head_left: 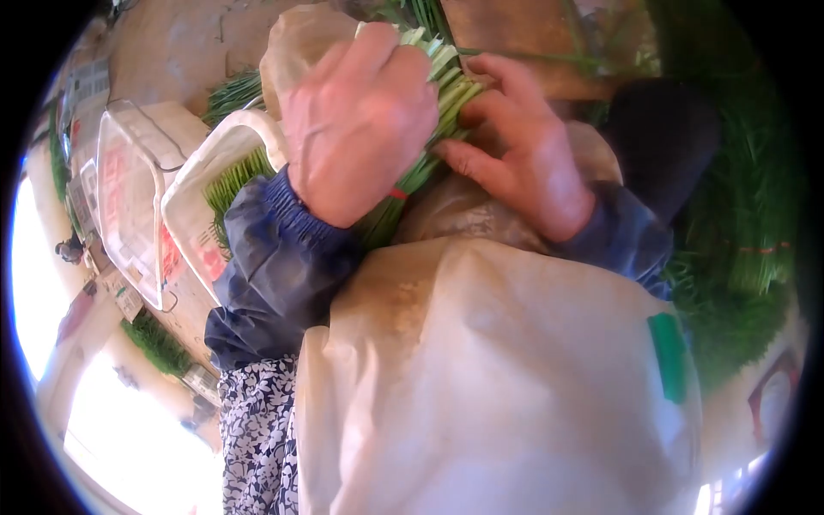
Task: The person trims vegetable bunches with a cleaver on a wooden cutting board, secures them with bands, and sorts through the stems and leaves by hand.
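A bundle of green stalks (446, 94) with pale cut ends lies across my lap, a red band (398, 194) round its lower part. My left hand (360, 120) is over the bundle's left side with its fingers curled; what its fingertips hold is hidden behind the back of the hand. On the right side of the bundle, my right hand (524, 146) has its thumb and fingers apart, the fingertips against the stalks. A pale apron (515, 343) covers my front below the hands.
To the left stand a white basket (176, 206) with green stalks in it and another white-rimmed container (129, 197). Banded greens (760, 249) are piled at the right. A wooden board (506, 43) is at the top, and more greens (236, 94) lie behind the basket.
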`<control>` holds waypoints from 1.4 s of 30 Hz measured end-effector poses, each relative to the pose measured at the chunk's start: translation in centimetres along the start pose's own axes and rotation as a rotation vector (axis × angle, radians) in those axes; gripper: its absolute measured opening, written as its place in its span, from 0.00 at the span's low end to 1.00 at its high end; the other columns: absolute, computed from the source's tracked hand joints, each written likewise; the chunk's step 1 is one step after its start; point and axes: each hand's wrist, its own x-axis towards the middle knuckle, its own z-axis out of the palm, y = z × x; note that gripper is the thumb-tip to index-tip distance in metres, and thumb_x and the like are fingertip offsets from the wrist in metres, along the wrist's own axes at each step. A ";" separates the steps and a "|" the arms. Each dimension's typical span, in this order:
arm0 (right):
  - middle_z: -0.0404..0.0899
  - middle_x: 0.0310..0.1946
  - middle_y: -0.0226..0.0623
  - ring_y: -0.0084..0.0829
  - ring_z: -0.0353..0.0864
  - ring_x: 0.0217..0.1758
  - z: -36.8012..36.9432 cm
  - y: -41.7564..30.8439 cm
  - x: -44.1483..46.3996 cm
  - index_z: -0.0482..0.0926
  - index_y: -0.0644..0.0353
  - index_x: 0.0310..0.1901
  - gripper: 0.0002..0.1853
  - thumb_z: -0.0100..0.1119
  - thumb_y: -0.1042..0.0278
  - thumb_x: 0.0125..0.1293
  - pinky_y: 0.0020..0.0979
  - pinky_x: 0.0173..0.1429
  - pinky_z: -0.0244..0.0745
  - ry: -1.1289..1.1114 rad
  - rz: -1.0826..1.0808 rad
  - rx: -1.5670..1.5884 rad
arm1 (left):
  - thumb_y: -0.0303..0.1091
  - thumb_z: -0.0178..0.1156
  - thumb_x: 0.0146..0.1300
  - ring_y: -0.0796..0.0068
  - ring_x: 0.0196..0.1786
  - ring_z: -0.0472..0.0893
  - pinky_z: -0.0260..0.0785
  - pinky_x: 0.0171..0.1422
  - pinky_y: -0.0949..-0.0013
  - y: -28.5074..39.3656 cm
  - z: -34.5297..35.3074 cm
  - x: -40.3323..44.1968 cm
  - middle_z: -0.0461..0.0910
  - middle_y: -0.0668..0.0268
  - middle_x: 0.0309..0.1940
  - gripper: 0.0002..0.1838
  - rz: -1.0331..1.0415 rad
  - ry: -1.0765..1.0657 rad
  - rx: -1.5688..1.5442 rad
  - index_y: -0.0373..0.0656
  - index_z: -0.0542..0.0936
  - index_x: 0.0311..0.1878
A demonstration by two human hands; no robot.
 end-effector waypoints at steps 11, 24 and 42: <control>0.74 0.56 0.57 0.55 0.74 0.59 1.7 0.2 -0.1 0.83 0.66 0.34 0.11 0.68 0.68 0.52 0.46 0.63 0.69 0.007 0.181 0.301 | 0.29 0.71 0.38 0.47 0.56 0.71 0.65 0.61 0.53 -0.8 -0.4 -1.9 0.70 0.54 0.54 0.32 -0.097 -0.105 -0.205 0.43 0.75 0.53; 0.83 0.32 0.46 0.49 0.82 0.37 -9.0 10.4 2.2 0.81 0.57 0.37 0.13 0.57 0.55 0.67 0.39 0.41 0.76 0.243 0.379 -0.769 | 0.30 0.68 0.41 0.45 0.59 0.69 0.63 0.64 0.53 -1.6 -0.6 -2.8 0.69 0.49 0.57 0.32 -0.111 -0.080 -0.270 0.39 0.73 0.55; 0.81 0.44 0.36 0.25 0.79 0.45 0.4 -0.4 11.3 0.77 0.64 0.54 0.19 0.66 0.67 0.64 0.28 0.53 0.75 -0.319 0.208 0.317 | 0.44 0.76 0.40 0.48 0.54 0.75 0.67 0.61 0.55 -2.3 -2.1 -10.7 0.72 0.47 0.54 0.55 -0.461 -0.231 -0.355 0.28 0.59 0.70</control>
